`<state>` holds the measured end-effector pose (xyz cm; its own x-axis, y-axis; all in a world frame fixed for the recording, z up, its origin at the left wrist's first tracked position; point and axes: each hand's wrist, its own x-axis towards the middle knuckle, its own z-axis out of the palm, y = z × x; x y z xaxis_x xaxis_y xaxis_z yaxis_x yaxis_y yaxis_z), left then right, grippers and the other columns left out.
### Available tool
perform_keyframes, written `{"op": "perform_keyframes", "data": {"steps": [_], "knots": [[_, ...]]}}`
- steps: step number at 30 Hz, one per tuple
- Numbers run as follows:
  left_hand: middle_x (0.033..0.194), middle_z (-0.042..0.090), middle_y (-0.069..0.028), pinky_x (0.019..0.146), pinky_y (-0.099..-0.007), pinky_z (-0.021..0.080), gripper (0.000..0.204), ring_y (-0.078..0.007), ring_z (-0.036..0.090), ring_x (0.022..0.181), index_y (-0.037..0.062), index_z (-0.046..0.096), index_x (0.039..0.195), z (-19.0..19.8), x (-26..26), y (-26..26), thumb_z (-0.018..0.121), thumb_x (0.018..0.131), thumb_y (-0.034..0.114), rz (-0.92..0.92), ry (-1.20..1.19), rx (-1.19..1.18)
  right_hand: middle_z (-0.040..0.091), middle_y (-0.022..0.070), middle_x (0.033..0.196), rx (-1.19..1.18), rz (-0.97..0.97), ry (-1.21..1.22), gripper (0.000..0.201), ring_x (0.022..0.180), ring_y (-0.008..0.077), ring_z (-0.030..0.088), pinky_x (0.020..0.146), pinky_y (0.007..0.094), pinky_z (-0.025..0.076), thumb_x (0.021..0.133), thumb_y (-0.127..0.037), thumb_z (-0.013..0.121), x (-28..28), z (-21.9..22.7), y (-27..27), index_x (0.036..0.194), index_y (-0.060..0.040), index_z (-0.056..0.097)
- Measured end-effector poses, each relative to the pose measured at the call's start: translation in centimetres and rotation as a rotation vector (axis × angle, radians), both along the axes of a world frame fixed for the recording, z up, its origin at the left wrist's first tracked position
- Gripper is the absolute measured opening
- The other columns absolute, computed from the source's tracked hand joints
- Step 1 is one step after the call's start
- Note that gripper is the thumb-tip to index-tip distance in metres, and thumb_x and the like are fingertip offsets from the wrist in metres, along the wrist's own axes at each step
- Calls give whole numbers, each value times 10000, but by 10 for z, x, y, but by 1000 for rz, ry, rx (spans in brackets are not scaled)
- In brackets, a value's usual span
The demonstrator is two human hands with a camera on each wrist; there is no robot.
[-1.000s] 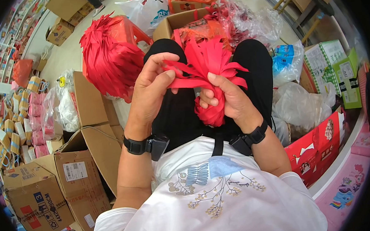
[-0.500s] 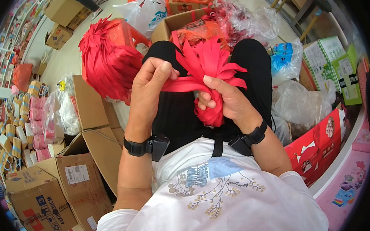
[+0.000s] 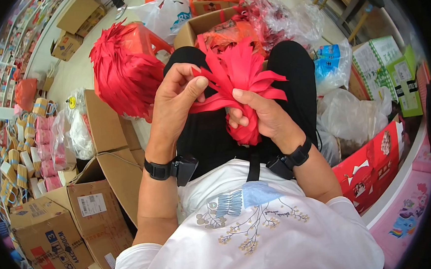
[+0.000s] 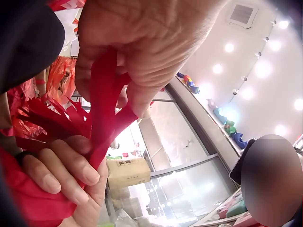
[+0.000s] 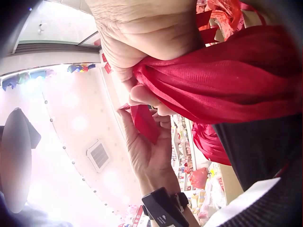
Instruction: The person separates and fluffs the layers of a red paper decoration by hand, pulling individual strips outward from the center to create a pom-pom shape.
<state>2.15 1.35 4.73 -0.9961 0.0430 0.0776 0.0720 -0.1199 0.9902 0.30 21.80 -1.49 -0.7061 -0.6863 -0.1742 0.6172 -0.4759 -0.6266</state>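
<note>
A bundle of red ribbon strips stands over the lap, its cut ends fanned out at the top. The right hand grips the bundle round its middle, thumb across the front; in the right wrist view the gathered lower part bulges out beside that hand. On the bundle's left side, the left hand pinches strips between thumb and fingers. In the left wrist view, these red strips run from the left hand down to the right hand's fingers.
Beyond the left hand, a large heap of red strips lies over a red stool. Cardboard boxes stand at the left, an open carton beyond the knees, and plastic bags with a red box at the right.
The left hand drew a strip out taut to the left, then came back slightly toward the bundle, and the strips now spread apart from its fingers. The right hand keeps its grip.
</note>
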Motion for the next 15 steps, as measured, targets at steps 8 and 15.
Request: {"op": "perform_keyframes", "data": {"steps": [8,15], "knots": [[832,585,11,711,-242,475,147,-87,563,744,74,602,1052,-5,1,-1,663,971,179,51,10,-52,622,25,715,-38,-8,-9,225,569,100,577,617,295,539,955,-270,677,-1,-1,1,951,-47,648],[831,579,3,717,-252,479,130,-92,564,749,59,615,1058,-8,4,-3,635,988,167,48,-12,-27,620,22,720,-42,-5,-14,234,568,95,567,624,295,533,954,-279,679,-1,0,2,948,-48,646]]}}
